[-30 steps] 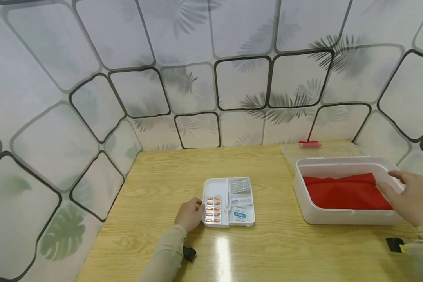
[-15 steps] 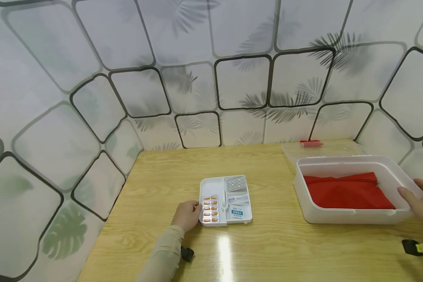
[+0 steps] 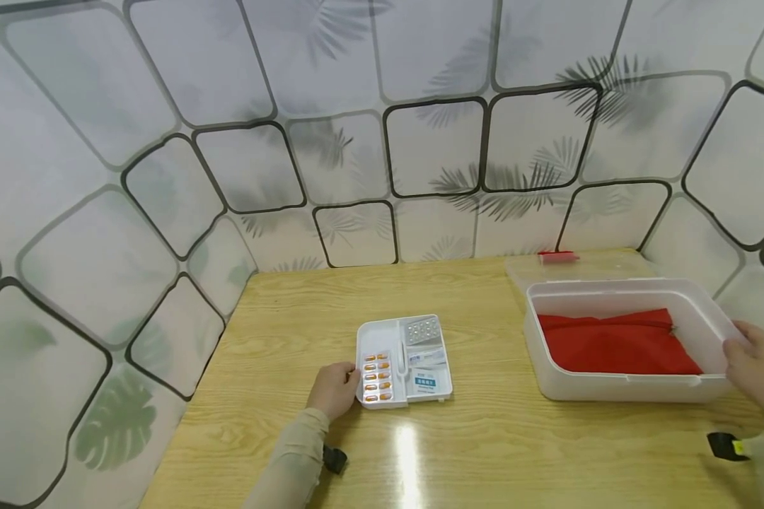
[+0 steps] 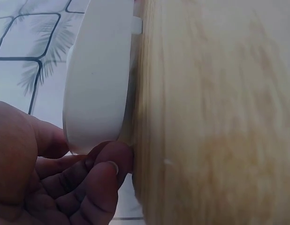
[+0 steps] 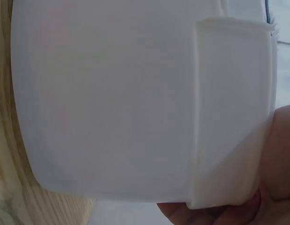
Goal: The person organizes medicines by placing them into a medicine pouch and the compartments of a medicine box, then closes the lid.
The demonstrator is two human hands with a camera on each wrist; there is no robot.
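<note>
A white medicine case (image 3: 379,332) lies open flat on the table in the head view. In it sit a blister pack of orange capsules (image 3: 378,377), a silver blister pack (image 3: 423,330) and small printed sachets (image 3: 425,382). My left hand (image 3: 333,390) pinches the case's left edge; the left wrist view shows the thumb and curled fingers at the white case corner (image 4: 95,84). At the right, my right hand (image 3: 759,362) grips the right end of a white plastic box (image 3: 617,389). A red zippered pouch (image 3: 611,346) lies inside that box. In the right wrist view the fingers curl under the rim (image 5: 234,112).
Behind the box its translucent lid (image 3: 601,266) lies folded back, with a red latch (image 3: 558,257). All stands on a wood-grain table (image 3: 305,297), enclosed by patterned curtain walls (image 3: 350,162) at the back and sides.
My right hand has left the pouch area and taken hold of the box's right end; the box has shifted slightly left. With my left hand on it, the case has slid slightly left and turned.
</note>
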